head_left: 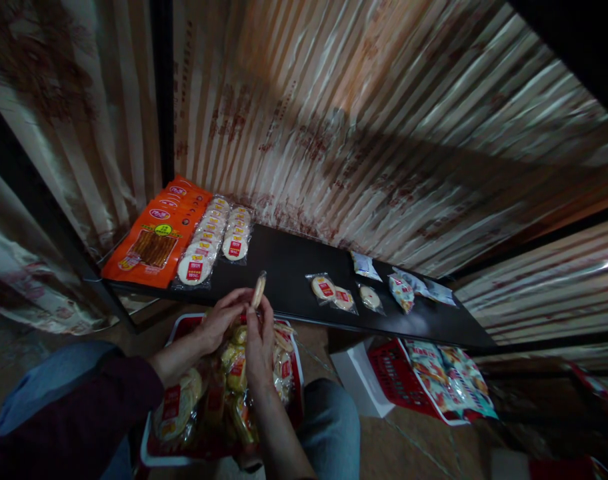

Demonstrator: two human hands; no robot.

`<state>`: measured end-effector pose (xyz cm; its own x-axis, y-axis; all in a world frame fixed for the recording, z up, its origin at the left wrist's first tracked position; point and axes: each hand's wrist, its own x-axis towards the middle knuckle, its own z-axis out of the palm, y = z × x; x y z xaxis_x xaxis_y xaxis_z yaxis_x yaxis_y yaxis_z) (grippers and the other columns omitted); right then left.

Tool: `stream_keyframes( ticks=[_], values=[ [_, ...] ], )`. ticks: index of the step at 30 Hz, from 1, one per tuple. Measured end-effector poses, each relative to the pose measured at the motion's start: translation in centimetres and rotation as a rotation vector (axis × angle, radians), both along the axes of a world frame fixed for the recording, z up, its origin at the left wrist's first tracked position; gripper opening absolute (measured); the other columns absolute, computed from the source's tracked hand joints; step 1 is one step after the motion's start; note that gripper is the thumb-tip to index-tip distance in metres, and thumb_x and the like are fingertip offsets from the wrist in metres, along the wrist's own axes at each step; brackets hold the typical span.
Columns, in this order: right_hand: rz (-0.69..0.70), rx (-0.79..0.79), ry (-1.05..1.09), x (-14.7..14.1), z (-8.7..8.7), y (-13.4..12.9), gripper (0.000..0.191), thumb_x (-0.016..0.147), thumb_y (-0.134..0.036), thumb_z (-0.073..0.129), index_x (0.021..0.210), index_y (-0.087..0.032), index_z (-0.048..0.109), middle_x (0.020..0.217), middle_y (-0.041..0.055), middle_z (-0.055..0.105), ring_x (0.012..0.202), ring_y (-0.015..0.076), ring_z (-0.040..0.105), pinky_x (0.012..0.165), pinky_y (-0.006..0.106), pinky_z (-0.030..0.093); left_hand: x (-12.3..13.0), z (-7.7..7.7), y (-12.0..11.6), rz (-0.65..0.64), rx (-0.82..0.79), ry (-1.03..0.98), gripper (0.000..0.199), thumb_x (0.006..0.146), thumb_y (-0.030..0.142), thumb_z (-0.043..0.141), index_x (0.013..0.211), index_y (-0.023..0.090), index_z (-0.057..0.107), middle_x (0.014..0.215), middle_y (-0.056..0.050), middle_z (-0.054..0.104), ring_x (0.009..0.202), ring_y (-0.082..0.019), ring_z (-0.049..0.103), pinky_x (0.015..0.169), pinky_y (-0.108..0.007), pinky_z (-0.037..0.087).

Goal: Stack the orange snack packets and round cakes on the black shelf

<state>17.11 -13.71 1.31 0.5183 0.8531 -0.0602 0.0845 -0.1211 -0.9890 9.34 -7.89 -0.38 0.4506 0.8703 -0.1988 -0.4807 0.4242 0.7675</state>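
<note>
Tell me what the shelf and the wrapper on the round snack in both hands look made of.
Shelf: looks like dark board with a smooth, slightly glossy finish; it shows faint sheen and a thin straight edge. Laminate or painted wood, I cannot tell which.
Round snack, pinched between left hand and right hand: wrapper seems clear plastic film, glinting at its edges.

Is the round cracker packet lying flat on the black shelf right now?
No, both hands pinch the packet upright above the shelf edge.

Black desk (294, 267); bright orange packets (154, 237) at its left end; pale round crackers (209, 243) with red-and-yellow labels; red tray (294, 373).
</note>
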Motion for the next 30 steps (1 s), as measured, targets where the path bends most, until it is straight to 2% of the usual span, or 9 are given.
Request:
stream_keyframes(
  ticks=[3,7,12,17,20,25,30],
  values=[
    [-0.009,0.013,0.053,0.1,0.2,-0.1,0.054,0.082,-0.045,0.049,0.128,-0.017,0.046,0.132,0.0094,0.054,0.121,0.0201,0.048,0.097,0.030,0.038,0.1,-0.1,-0.2,-0.030,0.134,0.114,0.044,0.064,0.025,0.071,0.107,0.020,0.065,0.114,-0.006,0.066,0.111,-0.024,0.057,0.096,-0.035,0.041],
    [-0.066,-0.036,0.075,0.6,-0.1,-0.2,0.056,0.081,-0.049,0.049,0.128,-0.017,0.047,0.131,0.0095,0.054,0.117,0.0208,0.051,0.096,0.030,0.039,0.3,-1.0,-0.2,0.014,0.297,0.234,0.042,0.068,0.026,0.068,0.109,0.021,0.065,0.127,-0.007,0.059,0.117,-0.024,0.052,0.102,-0.039,0.038],
    [-0.103,-0.036,0.166,1.3,-0.9,0.1,0.052,0.082,-0.051,0.047,0.121,-0.019,0.054,0.121,0.0080,0.061,0.110,0.0208,0.056,0.093,0.031,0.041,0.7,-2.8,0.1,0.103,0.437,0.331,0.037,0.070,0.020,0.061,0.107,0.022,0.065,0.125,-0.006,0.058,0.120,-0.022,0.049,0.101,-0.038,0.040],
    [-0.135,0.037,0.205,1.9,-2.5,0.7,0.047,0.082,-0.049,0.046,0.113,-0.017,0.060,0.103,0.0069,0.069,0.093,0.0194,0.062,0.082,0.030,0.046,0.6,-3.2,0.4,0.183,0.490,0.397,0.031,0.072,0.020,0.057,0.102,0.022,0.067,0.130,-0.008,0.051,0.115,-0.021,0.053,0.090,-0.035,0.048],
    [-0.130,0.059,0.181,2.3,-3.2,1.2,0.047,0.080,-0.045,0.050,0.118,-0.018,0.057,0.102,0.0063,0.069,0.087,0.0178,0.062,0.078,0.029,0.047,0.4,-2.8,0.6,0.233,0.508,0.444,0.029,0.072,0.018,0.056,0.098,0.022,0.068,0.127,-0.008,0.053,0.112,-0.020,0.054,0.094,-0.036,0.046],
    [-0.048,0.093,0.163,2.3,-3.1,2.1,0.050,0.076,-0.039,0.055,0.121,-0.017,0.053,0.108,0.0083,0.066,0.091,0.0190,0.062,0.078,0.031,0.049,0.3,-2.7,1.1,0.319,0.512,0.459,0.028,0.071,0.015,0.054,0.094,0.023,0.068,0.119,-0.006,0.057,0.112,-0.020,0.054,0.098,-0.037,0.042],
    [-0.056,0.073,0.176,2.2,-3.1,3.3,0.054,0.072,-0.038,0.058,0.121,-0.016,0.052,0.108,0.0104,0.067,0.092,0.0205,0.063,0.075,0.032,0.050,-0.1,-2.7,1.7,0.362,0.575,0.506,0.030,0.074,0.013,0.051,0.097,0.024,0.066,0.119,-0.005,0.058,0.110,-0.019,0.055,0.097,-0.037,0.042]
  ],
)
